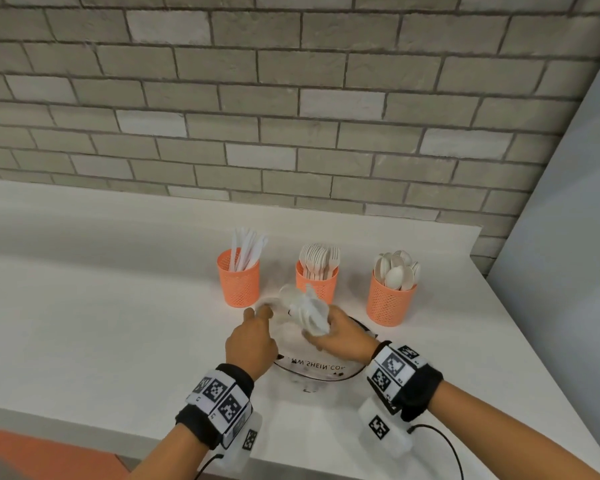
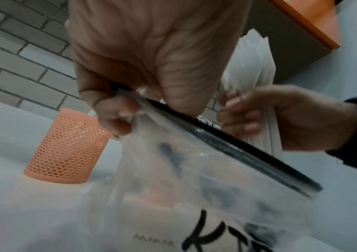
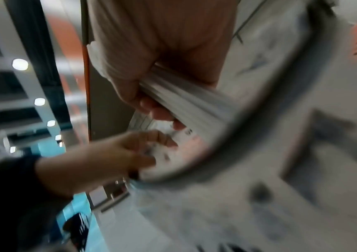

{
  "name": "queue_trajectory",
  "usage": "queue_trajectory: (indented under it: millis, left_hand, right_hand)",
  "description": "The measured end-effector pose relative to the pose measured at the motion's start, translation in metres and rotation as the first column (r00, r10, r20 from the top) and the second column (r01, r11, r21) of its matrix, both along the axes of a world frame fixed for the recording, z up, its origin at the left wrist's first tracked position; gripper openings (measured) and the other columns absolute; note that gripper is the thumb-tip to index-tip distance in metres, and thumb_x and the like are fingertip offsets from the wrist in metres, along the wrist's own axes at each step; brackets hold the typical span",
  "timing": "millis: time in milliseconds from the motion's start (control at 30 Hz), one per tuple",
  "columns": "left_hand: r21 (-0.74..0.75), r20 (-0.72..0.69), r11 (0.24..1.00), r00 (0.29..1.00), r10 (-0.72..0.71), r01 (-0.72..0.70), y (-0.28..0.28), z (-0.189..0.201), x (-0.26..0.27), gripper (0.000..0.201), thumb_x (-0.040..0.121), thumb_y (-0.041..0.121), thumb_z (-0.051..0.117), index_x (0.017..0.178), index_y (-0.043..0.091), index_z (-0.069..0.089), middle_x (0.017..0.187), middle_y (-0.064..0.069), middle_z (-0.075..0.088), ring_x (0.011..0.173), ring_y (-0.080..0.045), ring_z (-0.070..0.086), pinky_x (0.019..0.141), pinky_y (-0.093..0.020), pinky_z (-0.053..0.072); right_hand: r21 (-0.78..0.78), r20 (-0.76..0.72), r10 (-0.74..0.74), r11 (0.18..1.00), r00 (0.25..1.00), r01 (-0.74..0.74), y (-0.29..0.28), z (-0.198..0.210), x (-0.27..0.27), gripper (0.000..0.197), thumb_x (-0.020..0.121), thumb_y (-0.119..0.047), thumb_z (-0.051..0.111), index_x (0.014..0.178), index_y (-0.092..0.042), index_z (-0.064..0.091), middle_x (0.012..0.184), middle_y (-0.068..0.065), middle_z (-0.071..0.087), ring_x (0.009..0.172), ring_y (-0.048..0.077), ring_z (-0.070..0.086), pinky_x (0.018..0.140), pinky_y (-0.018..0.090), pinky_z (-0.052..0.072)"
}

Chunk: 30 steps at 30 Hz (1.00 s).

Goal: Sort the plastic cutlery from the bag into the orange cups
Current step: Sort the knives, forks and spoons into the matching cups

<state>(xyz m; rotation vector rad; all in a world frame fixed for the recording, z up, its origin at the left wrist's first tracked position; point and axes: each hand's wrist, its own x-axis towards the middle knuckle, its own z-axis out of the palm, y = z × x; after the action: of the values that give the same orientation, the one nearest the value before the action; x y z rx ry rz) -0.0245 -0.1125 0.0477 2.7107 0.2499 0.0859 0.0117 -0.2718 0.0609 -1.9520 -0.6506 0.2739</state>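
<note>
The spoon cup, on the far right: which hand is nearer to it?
Right. The right hand, gripping a bundle of white cutlery, sits just left of the spoon cup; the left hand pinches the bag farther left.

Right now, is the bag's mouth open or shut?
Open: the left hand pinches the bag by its black rim, while the right hand grips a cutlery bundle.

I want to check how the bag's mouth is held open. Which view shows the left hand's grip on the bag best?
The left wrist view: the left hand pinches the bag just under its black zip strip. The head view shows only the back of that hand. The right wrist view shows it at the rim, blurred.
</note>
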Motion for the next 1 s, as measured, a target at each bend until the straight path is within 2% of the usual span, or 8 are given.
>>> queue_trajectory:
  millis: [167,267,367,467,567,733,900,1000]
  left_hand:
    - [0.004,0.044,1.0,0.999,0.017,-0.017,-0.006,-0.007,0.005,0.036,0.085,0.007,0.046,0.12,0.014,0.045,0.119,-0.008,0.046,0.076,-0.024,0.05,0.062,-0.03,0.036]
    - [0.087,0.037,0.996,0.999,-0.011,0.008,-0.003,-0.009,0.009,0.027,0.088,0.021,0.049,0.115,0.022,0.053,0.135,-0.005,0.039,0.115,-0.025,0.047,0.091,-0.038,0.04]
    - [0.018,0.236,0.999,0.971,-0.043,0.04,-0.001,0.002,0.012,0.016,0.087,0.022,0.056,0.101,0.022,0.063,0.138,-0.007,0.04,0.134,-0.024,0.033,0.11,-0.049,0.02]
    - [-0.282,0.537,0.929,0.842,-0.055,0.241,-0.008,0.027,0.015,0.011,0.086,0.008,0.057,0.088,0.015,0.066,0.117,-0.006,0.055,0.112,-0.003,0.05,0.092,-0.019,0.038]
    - [-0.655,0.494,0.673,0.869,0.037,0.344,-0.03,0.053,0.017,0.022,0.094,0.004,0.045,0.09,0.019,0.062,0.095,0.002,0.063,0.087,0.005,0.058,0.078,-0.008,0.045]
    - [-0.99,-0.052,-0.125,0.996,-0.073,-0.061,-0.062,0.069,0.031,0.032,0.1,0.023,0.034,0.107,0.004,0.058,0.099,-0.011,0.063,0.095,-0.023,0.059,0.084,-0.03,0.047]
    - [-0.852,-0.276,-0.354,0.905,-0.324,-0.386,-0.074,0.068,0.036,0.05,0.099,0.038,0.032,0.102,-0.004,0.058,0.098,-0.022,0.06,0.092,-0.031,0.058,0.084,-0.041,0.053]
    - [-0.789,-0.257,-0.474,0.91,-0.324,-0.392,-0.08,0.072,0.034,0.043,0.101,0.023,0.028,0.096,-0.005,0.059,0.086,-0.021,0.067,0.081,-0.029,0.066,0.061,-0.042,0.058]
  right_hand:
    - [0.293,-0.094,-0.16,0.939,0.983,0.181,-0.014,0.036,0.013,0.021,0.09,-0.001,0.054,0.078,-0.018,0.055,0.049,-0.006,0.056,0.047,0.006,0.054,0.061,0.023,0.052]
    - [0.449,-0.236,-0.193,0.848,0.952,0.283,-0.023,0.048,0.023,0.017,0.091,-0.002,0.052,0.076,-0.012,0.054,0.049,-0.004,0.052,0.045,0.01,0.052,0.054,0.025,0.048]
    - [0.518,-0.329,-0.229,0.767,0.916,0.378,-0.031,0.051,0.031,0.015,0.091,-0.004,0.052,0.077,-0.01,0.053,0.044,-0.007,0.048,0.04,0.007,0.047,0.047,0.022,0.045]
    - [0.559,-0.367,-0.284,0.694,0.886,0.454,-0.033,0.052,0.037,0.016,0.089,-0.006,0.056,0.075,-0.011,0.051,0.042,-0.007,0.043,0.037,0.007,0.043,0.043,0.021,0.042]
    - [0.609,-0.406,-0.307,0.612,0.861,0.505,-0.03,0.057,0.043,0.017,0.089,-0.007,0.057,0.074,-0.012,0.051,0.04,-0.008,0.041,0.036,0.007,0.04,0.043,0.021,0.04]
    - [0.683,-0.362,-0.362,0.524,0.859,0.509,-0.018,0.082,0.046,0.019,0.088,-0.005,0.058,0.072,-0.013,0.05,0.039,-0.008,0.04,0.035,0.006,0.039,0.041,0.02,0.039]
    - [0.689,-0.253,-0.434,0.547,0.865,0.476,-0.01,0.093,0.037,0.019,0.087,-0.007,0.059,0.071,-0.013,0.051,0.04,-0.008,0.044,0.036,0.007,0.043,0.042,0.021,0.042]
    - [0.64,-0.186,-0.52,0.58,0.834,0.504,-0.005,0.077,0.031,0.02,0.084,-0.006,0.063,0.068,-0.014,0.054,0.045,-0.002,0.05,0.04,0.011,0.049,0.048,0.024,0.047]
